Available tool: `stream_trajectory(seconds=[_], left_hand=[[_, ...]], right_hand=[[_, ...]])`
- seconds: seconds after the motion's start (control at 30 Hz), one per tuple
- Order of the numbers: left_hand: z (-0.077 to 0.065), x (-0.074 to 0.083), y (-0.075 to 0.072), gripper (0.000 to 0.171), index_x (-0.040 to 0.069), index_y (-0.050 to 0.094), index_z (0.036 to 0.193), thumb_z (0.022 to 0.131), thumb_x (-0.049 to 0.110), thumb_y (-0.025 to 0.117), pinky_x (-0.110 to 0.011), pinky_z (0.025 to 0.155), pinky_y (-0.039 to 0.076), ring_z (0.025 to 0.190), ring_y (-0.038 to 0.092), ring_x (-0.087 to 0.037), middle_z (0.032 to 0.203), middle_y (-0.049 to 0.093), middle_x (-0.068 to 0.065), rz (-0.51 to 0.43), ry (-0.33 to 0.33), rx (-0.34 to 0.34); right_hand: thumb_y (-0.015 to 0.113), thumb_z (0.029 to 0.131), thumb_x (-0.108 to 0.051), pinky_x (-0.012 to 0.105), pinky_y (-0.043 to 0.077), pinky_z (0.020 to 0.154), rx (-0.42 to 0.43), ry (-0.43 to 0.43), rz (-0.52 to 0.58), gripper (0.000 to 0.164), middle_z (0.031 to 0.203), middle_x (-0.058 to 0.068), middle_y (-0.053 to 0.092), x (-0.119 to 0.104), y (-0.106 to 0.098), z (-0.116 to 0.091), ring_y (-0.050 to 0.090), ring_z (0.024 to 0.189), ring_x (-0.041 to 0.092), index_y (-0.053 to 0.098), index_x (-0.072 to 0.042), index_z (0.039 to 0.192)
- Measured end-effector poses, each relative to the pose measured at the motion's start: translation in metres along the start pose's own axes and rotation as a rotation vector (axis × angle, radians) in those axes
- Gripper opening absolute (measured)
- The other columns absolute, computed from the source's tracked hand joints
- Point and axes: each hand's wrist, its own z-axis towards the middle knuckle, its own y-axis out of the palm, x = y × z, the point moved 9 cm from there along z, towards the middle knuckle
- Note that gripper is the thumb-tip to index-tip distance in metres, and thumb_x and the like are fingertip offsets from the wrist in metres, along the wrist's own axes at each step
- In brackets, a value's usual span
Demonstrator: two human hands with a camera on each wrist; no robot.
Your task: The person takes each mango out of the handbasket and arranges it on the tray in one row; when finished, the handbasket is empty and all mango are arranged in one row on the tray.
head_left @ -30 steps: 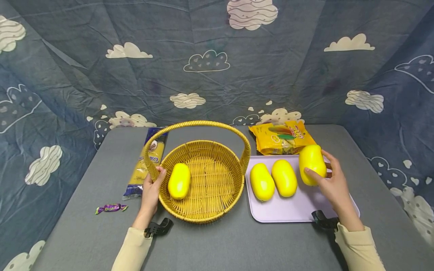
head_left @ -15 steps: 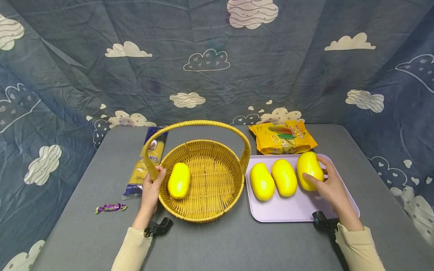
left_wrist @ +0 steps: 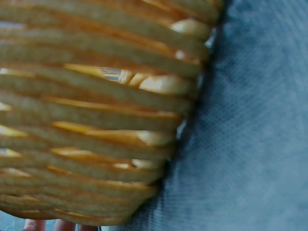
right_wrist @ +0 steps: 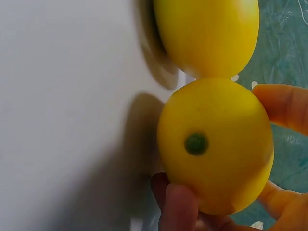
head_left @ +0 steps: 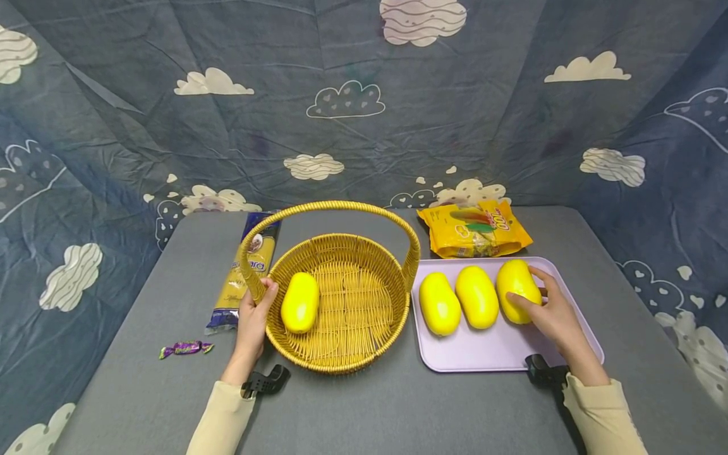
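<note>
In the head view my right hand (head_left: 554, 316) holds a yellow mango (head_left: 519, 291), thumb on its near left side and fingers on the far right. The mango lies at the lilac tray's (head_left: 512, 357) upper right; its green-dotted end (right_wrist: 196, 144) faces the right wrist camera. Two more mangoes (head_left: 440, 304) (head_left: 476, 297) lie side by side to its left on the tray. My left hand (head_left: 254, 319) grips the golden wicker basket (head_left: 341, 363) at the left foot of its handle. A single mango (head_left: 300, 303) rests inside, at the basket's left. Weave fills the left wrist view, with fingertips (left_wrist: 62, 225) below.
Behind the tray lies an orange-yellow snack bag (head_left: 474, 230). A blue-and-yellow pasta packet (head_left: 233, 297) is left of the basket, partly behind the handle and hand. Nearer the left edge of the grey table (head_left: 364, 417) is a purple wrapped candy (head_left: 186, 349). Cloud-print cloth (head_left: 352, 50) surrounds the table.
My right hand has lowered its mango onto the tray, slightly left and nearer, beside the other two. The left hand and basket have stayed in place.
</note>
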Motion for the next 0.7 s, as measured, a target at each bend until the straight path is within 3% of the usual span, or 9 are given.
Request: stream_trajectory(seconds=[0.13,0.23,0.4,0.7], left_hand=[[0.0,0.001,0.001,0.015,0.005,0.052,0.104,0.097,0.018,0.057,-0.024,0.083,0.038,0.091,0.048,-0.014,0.096,0.054,0.002,-0.001,0.011,-0.002],[0.0,0.001,0.001,0.015,0.006,0.053,0.104,0.097,0.018,0.057,-0.024,0.083,0.038,0.091,0.048,-0.014,0.095,0.054,0.002,-0.004,0.016,-0.003],[0.0,0.001,0.001,0.013,0.008,0.053,0.103,0.096,0.019,0.058,-0.024,0.082,0.038,0.091,0.048,-0.014,0.095,0.054,0.002,-0.011,0.015,-0.003],[0.0,0.001,0.001,0.011,0.009,0.053,0.102,0.096,0.018,0.058,-0.024,0.082,0.038,0.091,0.048,-0.013,0.095,0.054,0.002,-0.02,0.02,-0.004]], right_hand=[[0.06,0.079,-0.067,0.049,0.047,0.071,0.01,0.0,-0.03,0.102,0.135,0.033,0.033,0.016,0.003,0.01,0.04,0.109,0.049,0.009,-0.017,0.152],[0.06,0.077,-0.069,0.047,0.048,0.068,0.01,0.005,-0.045,0.104,0.134,0.033,0.033,0.021,0.004,0.013,0.041,0.107,0.049,0.008,-0.018,0.152],[0.059,0.078,-0.069,0.037,0.05,0.06,-0.01,0.007,-0.047,0.104,0.132,0.033,0.034,0.023,0.007,0.013,0.044,0.102,0.046,0.008,-0.016,0.152],[0.051,0.08,-0.074,0.041,0.049,0.066,-0.121,0.011,-0.079,0.106,0.137,0.036,0.028,0.015,0.011,0.009,0.043,0.102,0.045,0.005,-0.012,0.152]])
